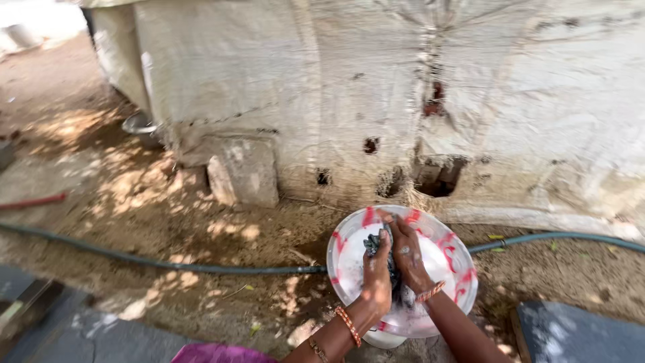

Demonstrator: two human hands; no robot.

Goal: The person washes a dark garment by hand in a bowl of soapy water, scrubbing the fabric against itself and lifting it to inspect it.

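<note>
A round white basin with red markings stands on the dirt ground, holding soapy water. Over its middle, my left hand and my right hand both clutch a dark wet cloth, pressed together around it. Foam clings to my fingers. Both wrists carry orange and gold bangles. Most of the cloth is hidden between my palms.
A dark green hose runs across the ground behind the basin. A whitewashed wall with holes rises behind, with a stone block and a metal bowl at its base. Dark slabs lie at the lower right and lower left.
</note>
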